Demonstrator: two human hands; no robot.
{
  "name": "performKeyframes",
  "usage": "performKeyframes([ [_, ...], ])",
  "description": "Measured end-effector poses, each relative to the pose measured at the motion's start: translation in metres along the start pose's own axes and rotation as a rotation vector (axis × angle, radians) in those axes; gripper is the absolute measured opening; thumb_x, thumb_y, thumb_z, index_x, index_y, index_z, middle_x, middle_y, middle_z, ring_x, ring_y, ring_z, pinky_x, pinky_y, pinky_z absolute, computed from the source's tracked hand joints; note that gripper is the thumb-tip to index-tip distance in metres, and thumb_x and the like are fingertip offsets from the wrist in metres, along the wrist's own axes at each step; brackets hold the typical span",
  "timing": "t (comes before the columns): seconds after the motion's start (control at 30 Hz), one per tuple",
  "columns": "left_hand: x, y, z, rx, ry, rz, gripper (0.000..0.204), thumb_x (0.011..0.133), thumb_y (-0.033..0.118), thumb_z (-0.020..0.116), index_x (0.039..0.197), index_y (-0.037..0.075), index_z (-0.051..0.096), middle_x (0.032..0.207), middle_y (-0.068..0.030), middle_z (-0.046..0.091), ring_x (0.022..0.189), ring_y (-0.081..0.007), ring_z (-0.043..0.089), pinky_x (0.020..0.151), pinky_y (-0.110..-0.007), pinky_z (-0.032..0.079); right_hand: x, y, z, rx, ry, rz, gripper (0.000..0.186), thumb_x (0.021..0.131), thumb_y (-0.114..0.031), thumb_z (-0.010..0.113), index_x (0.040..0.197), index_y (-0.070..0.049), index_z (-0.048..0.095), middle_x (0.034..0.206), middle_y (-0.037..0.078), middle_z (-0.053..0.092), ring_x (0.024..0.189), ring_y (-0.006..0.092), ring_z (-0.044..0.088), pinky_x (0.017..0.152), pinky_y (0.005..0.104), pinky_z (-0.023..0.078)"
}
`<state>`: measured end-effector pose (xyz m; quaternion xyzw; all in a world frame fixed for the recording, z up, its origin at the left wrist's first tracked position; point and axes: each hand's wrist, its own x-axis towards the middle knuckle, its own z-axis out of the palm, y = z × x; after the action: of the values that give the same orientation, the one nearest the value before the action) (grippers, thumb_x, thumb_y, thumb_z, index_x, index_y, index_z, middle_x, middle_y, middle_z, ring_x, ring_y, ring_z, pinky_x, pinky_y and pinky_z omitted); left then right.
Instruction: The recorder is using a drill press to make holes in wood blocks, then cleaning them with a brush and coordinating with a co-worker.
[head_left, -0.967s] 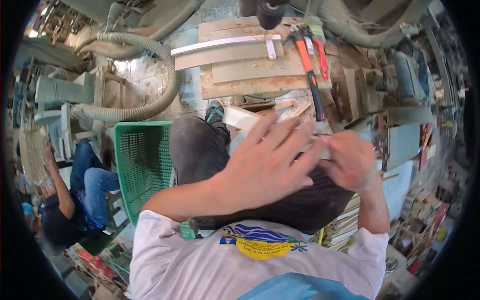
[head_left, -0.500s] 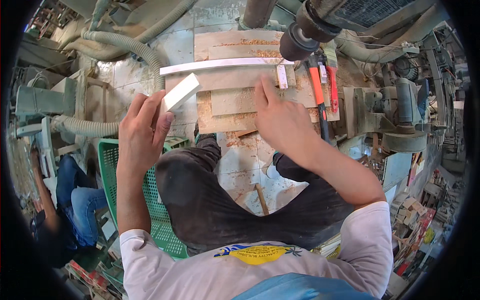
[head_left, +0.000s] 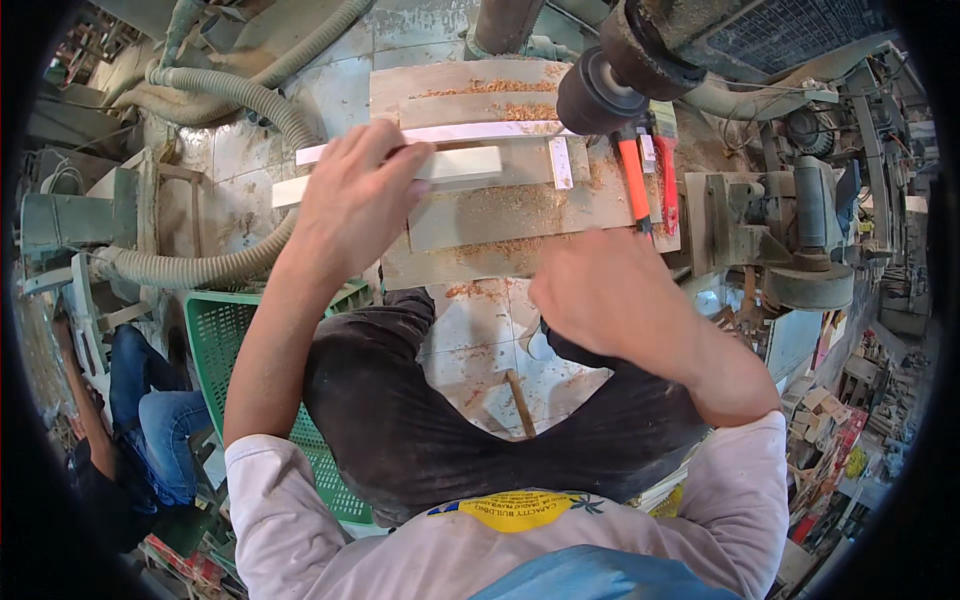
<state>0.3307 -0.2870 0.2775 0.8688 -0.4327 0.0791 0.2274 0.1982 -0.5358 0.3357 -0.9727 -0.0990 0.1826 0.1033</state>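
Observation:
My left hand [head_left: 355, 200] grips a pale rectangular wooden bar [head_left: 465, 163], held horizontally over the left part of the stacked boards [head_left: 470, 225]. A long white strip [head_left: 460, 132] lies just beyond it, with a short white piece [head_left: 560, 162] crosswise at its right end, below a drill chuck [head_left: 595, 90]. My right hand [head_left: 595, 285] is curled, slightly blurred, over the boards' lower right edge; whatever it may hold is hidden. An orange-and-black handled tool [head_left: 631, 170] and a red-handled brush [head_left: 667, 195] lie at the boards' right side.
A green basket [head_left: 215, 350] stands by my left leg. Ridged hoses [head_left: 170, 265] run along the left; dusty machinery [head_left: 805, 230] fills the right. Another person [head_left: 160, 430] sits at lower left. Wood shavings and a stick [head_left: 520, 400] lie on the tiled floor.
My left hand has moved up and right, lowering the pale bar toward the long strip and turning it horizontal. My right hand has drawn down from the boards, its extended fingers now curled.

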Motion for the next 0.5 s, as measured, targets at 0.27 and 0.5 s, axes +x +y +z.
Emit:
performKeyframes([
  [0.27,0.028,0.014,0.033,0.069,0.059,0.049,0.045,0.078,0.007,0.080,0.123,0.010,0.076,0.108,-0.0053,0.061,0.104,-0.0259,0.062,0.092,-0.042,0.047,-0.026,0.011,-0.012,0.135,-0.019,-0.093,0.023,0.098,-0.024,0.065,0.098,-0.001,0.068,0.084,0.018,0.073,0.076,0.0422,0.073,0.069,0.0531,0.058],
  [0.5,0.048,0.040,0.049,-0.066,0.042,-0.096,0.037,0.085,0.009,0.078,0.122,0.009,0.077,0.118,-0.0076,0.066,0.112,-0.0303,0.063,0.104,-0.045,0.045,-0.062,0.054,-0.051,0.304,0.155,-0.158,0.039,0.093,-0.031,0.075,0.119,-0.001,0.072,0.086,0.011,0.073,0.073,0.0282,0.073,0.069,0.0392,0.058],
])
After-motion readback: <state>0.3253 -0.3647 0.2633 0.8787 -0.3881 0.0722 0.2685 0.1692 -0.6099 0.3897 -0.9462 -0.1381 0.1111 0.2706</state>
